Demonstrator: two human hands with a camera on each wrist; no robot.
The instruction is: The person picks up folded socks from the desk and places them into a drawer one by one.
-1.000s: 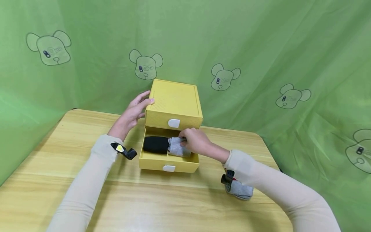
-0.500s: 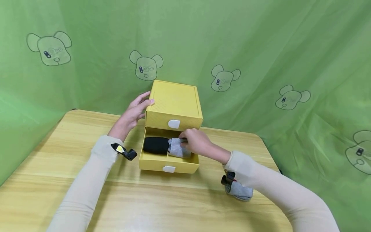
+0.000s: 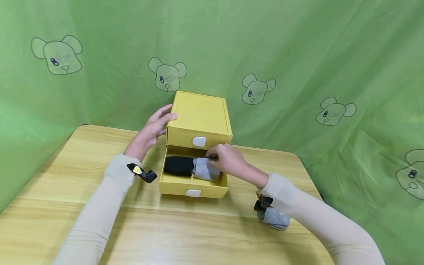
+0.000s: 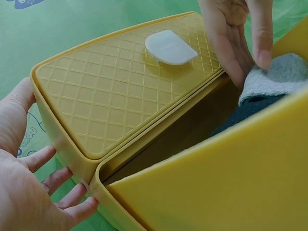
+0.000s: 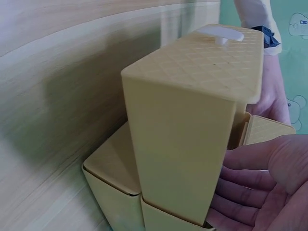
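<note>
A yellow two-tier drawer box (image 3: 200, 112) stands on the table, its lower drawer (image 3: 175, 188) pulled out. Inside that drawer a black rolled sock (image 3: 179, 166) lies beside a grey rolled sock (image 3: 206, 170). My left hand (image 3: 153, 129) steadies the box's left side, thumb at the top edge and spread fingers along the wall, as the left wrist view shows. My right hand (image 3: 228, 160) is over the drawer's right part, its thumb touching the grey sock in the left wrist view with the other fingers fairly straight. The right wrist view shows the relaxed palm (image 5: 281, 202) beside the drawer wall.
Another grey sock bundle (image 3: 275, 219) lies on the wooden table (image 3: 159, 235), partly hidden by the right sleeve and wrist camera. White tabs (image 3: 199, 141) stick out of the drawer fronts. A green curtain (image 3: 212, 36) with bear faces hangs right behind the box.
My right hand has shifted slightly up and right, and its fingers have loosened from the grey sock, which stays in the drawer. My left hand and the box have not moved.
</note>
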